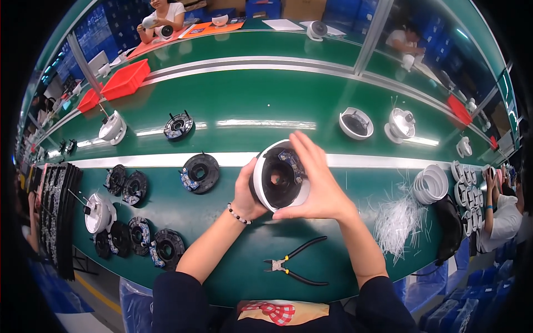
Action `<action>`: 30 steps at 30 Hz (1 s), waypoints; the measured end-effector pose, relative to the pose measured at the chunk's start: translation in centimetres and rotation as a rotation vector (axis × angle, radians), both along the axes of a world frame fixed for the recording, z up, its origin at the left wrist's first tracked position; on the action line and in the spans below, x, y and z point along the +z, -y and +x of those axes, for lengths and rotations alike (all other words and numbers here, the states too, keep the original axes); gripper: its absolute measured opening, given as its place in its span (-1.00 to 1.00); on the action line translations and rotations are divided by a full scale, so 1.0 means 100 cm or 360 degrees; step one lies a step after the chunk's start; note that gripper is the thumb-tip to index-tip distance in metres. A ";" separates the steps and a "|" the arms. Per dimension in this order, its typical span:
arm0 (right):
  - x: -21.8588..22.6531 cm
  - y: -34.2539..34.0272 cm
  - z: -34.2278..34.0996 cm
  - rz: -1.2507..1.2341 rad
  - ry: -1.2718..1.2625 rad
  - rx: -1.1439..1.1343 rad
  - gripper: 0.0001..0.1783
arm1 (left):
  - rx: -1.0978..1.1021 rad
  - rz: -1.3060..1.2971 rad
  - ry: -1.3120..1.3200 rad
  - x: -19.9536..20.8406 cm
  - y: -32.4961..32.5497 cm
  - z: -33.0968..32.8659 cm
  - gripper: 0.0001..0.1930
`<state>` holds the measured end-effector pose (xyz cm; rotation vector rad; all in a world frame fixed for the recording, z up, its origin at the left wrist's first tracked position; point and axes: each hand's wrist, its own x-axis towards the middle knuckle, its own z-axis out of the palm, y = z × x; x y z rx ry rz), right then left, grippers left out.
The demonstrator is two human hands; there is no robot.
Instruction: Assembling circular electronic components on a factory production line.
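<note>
Between my two hands, above the green workbench, is a round white camera housing [259,176] with a black inner part [276,186] and a blue circuit board [291,161] showing in its opening. My left hand [245,191] is wrapped round its left side. On the right, my right hand [316,186] grips the rim, thumb low and fingers along the upper edge. A pair of cutting pliers [297,263] with black and yellow handles lies on the bench below my hands, jaws parted. One black round part with a circuit board [200,173] rests to the left of my hands.
Several black round parts [139,235] and a white housing [100,213] lie at left. On the right are cut white strips [395,225], stacked white rings [431,183] and a black bag [447,227]. A green conveyor belt [244,105] carries parts behind; people work nearby.
</note>
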<state>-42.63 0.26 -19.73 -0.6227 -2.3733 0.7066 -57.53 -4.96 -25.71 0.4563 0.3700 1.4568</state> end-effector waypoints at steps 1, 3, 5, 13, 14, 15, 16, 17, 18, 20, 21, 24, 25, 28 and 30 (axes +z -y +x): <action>0.001 -0.002 0.001 0.0041 -0.0049 0.0136 0.31 | -0.0003 -0.0005 0.0002 -0.001 -0.001 0.000 -0.42; 0.000 0.000 0.001 0.0151 -0.0090 0.0107 0.27 | -0.0004 0.0127 -0.0025 -0.002 -0.003 -0.001 -0.42; -0.003 0.002 0.001 0.0376 -0.0177 0.0061 0.21 | 0.0018 0.0091 -0.0052 0.001 -0.001 0.002 -0.38; -0.010 0.020 -0.005 0.0107 -0.0325 -0.0338 0.16 | 0.0097 0.0209 -0.0175 -0.002 -0.001 0.014 -0.21; -0.010 0.020 -0.006 0.0161 -0.0285 -0.0373 0.16 | 0.0087 0.0182 -0.0115 -0.003 -0.001 0.014 -0.19; -0.009 0.021 -0.007 0.0214 -0.0245 -0.0407 0.17 | 0.0078 0.0155 -0.0054 -0.003 -0.001 0.014 -0.18; -0.008 0.023 -0.008 0.0211 -0.0243 -0.0408 0.17 | 0.0077 0.0151 -0.0053 -0.002 -0.002 0.015 -0.18; -0.006 0.024 -0.009 0.0252 -0.0168 -0.0441 0.17 | 0.0083 0.0157 -0.0051 0.000 -0.003 0.015 -0.17; -0.005 0.025 -0.009 0.0295 -0.0093 -0.0473 0.17 | 0.0090 0.0164 -0.0050 0.001 -0.004 0.014 -0.17; -0.004 0.024 -0.010 0.0299 -0.0026 -0.0463 0.17 | 0.0054 0.0155 -0.0022 0.003 -0.005 0.012 -0.17; -0.003 0.023 -0.009 0.0307 0.0040 -0.0453 0.18 | 0.0018 0.0149 0.0004 0.004 -0.006 0.012 -0.17; -0.006 0.019 -0.007 0.0256 0.0077 -0.0379 0.19 | 0.0060 0.0065 -0.0088 0.002 -0.007 0.013 -0.17; -0.006 0.017 -0.007 0.0257 0.0075 -0.0375 0.19 | 0.0042 0.0058 -0.0137 0.001 -0.007 0.011 -0.17; -0.004 0.013 -0.003 0.0326 0.0082 -0.0306 0.19 | -0.0069 0.0126 -0.0159 0.005 -0.008 0.009 -0.17; -0.003 0.011 -0.002 0.0269 0.0159 -0.0244 0.19 | -0.0061 0.0074 -0.0181 0.007 -0.007 0.009 -0.17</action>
